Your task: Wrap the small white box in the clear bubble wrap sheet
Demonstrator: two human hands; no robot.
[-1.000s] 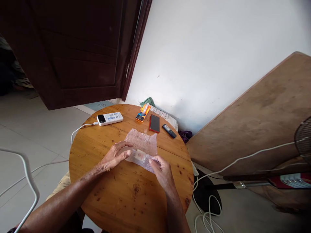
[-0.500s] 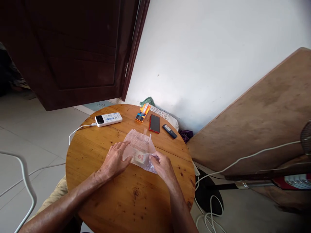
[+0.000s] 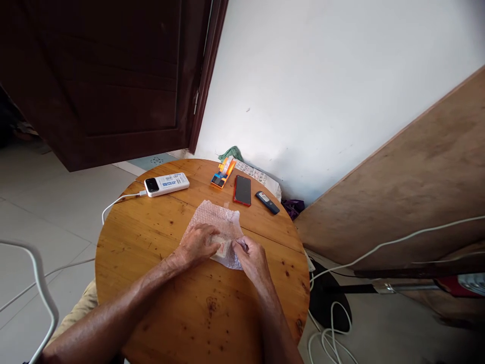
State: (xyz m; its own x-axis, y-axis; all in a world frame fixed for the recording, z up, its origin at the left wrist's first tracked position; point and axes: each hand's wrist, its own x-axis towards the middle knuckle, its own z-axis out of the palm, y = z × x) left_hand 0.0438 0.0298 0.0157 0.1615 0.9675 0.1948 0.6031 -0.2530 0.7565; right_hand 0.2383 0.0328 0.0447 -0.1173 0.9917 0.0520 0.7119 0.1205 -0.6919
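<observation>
Since a moment ago, the left hand [image 3: 197,243] has slid right, further onto the bubble wrap [image 3: 216,218], and now covers most of the small card [image 3: 223,246] tucked inside it. Its fingers curl down and press on the wrap, close to the other hand. The right hand [image 3: 251,259] sits just to the right, pinching the wrap's near right corner with bent fingers. Only a pale strip of the small card peeks out between the two hands, in the middle of the frame. That wrap is thin, see-through plastic, bumpy all over with tiny bubbles, and its far part lies flat and crinkly above the hands. Everything rests on a round wooden table [image 3: 159,242], smooth and shiny orange-brown with dark knots and a straight seam across it. Higher up on the table lies a white power bank [image 3: 166,184], a long rounded block with a white cable [image 3: 117,202] plugged into its left end. Up near the middle of the frame is an orange and blue pack [image 3: 223,175], then a flat dark phone [image 3: 243,190] with a red edge, then a small dark stick-shaped gadget [image 3: 267,202]. Behind them stand a plain white wall [image 3: 322,86] and a dark brown door [image 3: 102,81] at the upper left. A big rough brown board [image 3: 409,182] leans at the right.
</observation>
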